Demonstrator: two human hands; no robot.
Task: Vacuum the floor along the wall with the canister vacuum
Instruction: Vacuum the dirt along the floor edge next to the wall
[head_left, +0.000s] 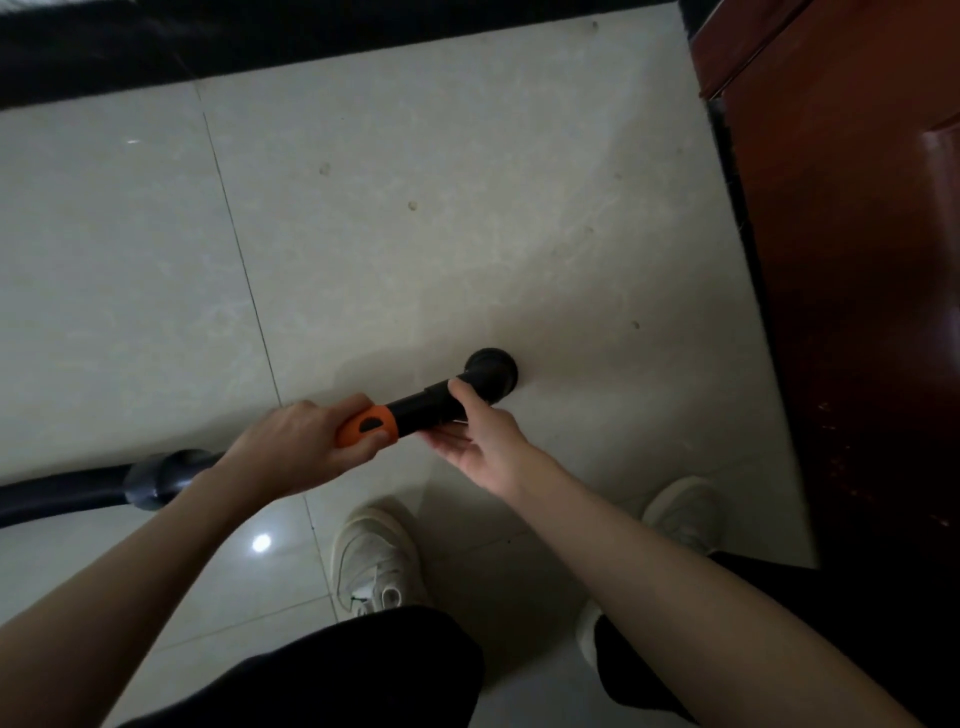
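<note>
The vacuum's black wand (423, 408) points down toward the pale tiled floor (415, 208), ending in a round black nozzle (492, 375). My left hand (301, 441) grips the orange handle section (366, 426) of the wand. My right hand (480, 441) cups the black tube from below, thumb on top, just behind the nozzle. A grey cuff and ribbed black hose (78, 491) lead off to the left edge behind my left hand. The canister itself is out of view.
A dark baseboard (260, 47) runs along the top. A reddish-brown wooden door or cabinet (852, 260) stands on the right. My two white sneakers (376, 556) (680, 514) stand on the tiles below the wand.
</note>
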